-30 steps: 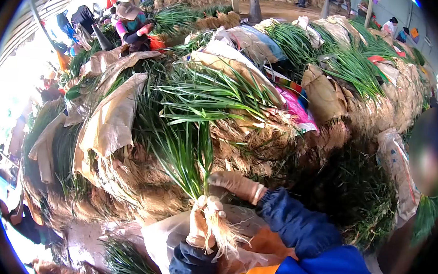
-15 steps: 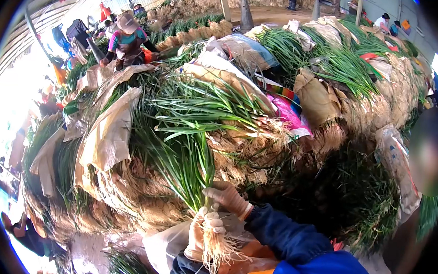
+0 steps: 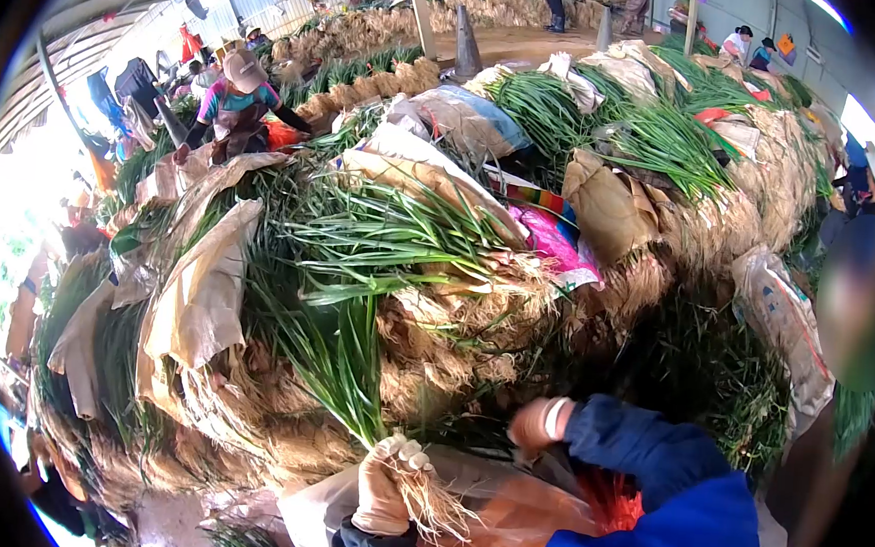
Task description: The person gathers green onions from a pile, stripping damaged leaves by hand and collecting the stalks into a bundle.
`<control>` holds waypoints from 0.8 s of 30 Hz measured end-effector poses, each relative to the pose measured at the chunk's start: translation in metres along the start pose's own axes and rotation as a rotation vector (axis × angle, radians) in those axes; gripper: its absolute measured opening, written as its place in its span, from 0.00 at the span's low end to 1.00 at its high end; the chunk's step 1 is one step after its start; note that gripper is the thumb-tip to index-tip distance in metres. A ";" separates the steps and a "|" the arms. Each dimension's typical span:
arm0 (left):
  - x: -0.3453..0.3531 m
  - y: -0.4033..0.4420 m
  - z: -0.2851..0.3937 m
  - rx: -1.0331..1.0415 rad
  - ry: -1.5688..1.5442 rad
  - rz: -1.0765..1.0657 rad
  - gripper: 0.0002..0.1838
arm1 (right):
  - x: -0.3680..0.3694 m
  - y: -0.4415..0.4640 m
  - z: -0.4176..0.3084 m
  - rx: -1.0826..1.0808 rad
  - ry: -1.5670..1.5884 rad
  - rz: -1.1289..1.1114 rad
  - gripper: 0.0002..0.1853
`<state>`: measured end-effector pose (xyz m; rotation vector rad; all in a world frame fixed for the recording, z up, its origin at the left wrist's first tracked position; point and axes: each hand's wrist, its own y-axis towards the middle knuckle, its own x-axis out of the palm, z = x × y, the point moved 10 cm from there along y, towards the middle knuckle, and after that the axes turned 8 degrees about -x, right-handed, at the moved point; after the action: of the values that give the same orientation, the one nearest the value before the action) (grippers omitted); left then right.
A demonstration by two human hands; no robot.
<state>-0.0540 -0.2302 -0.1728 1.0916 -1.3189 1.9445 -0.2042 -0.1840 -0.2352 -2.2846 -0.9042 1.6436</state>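
My gloved left hand is closed around the lower stems of a bunch of green onions. Green leaves point up and to the left, while pale roots hang over the fingers to the right. Some distance to the right is my right hand, also gloved and smeared by motion, so its fingers cannot be made out. Below it, near my right forearm, lies a tuft of red strands. A translucent plastic sheet spreads under both hands, across my lap.
A long heap of green onions with roots facing me stands directly ahead, partly covered by sacks. Dark cut leaves pile up at the right. Another person works behind the heap at left.
My right hand has left the bunch and moved to the right. My left hand still grips the green onions, slightly lower and further left. The red strands show more now.
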 end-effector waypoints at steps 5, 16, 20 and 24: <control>0.008 0.024 -0.011 0.040 0.138 -0.026 0.05 | -0.184 -0.064 0.062 0.541 -0.481 0.868 0.07; 0.037 0.046 -0.016 -0.001 0.183 0.038 0.09 | -0.160 -0.076 -0.069 -0.125 -0.346 0.738 0.14; 0.020 0.050 -0.013 0.057 0.190 0.017 0.12 | -0.179 -0.064 -0.030 -0.041 0.165 1.018 0.16; -0.008 0.049 -0.006 0.070 0.143 0.062 0.12 | -0.147 0.025 -0.014 -0.116 0.427 0.729 0.22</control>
<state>-0.0903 -0.2431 -0.2045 0.9353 -1.2294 2.0862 -0.2120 -0.2852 -0.1253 -3.0993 -0.0579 1.2031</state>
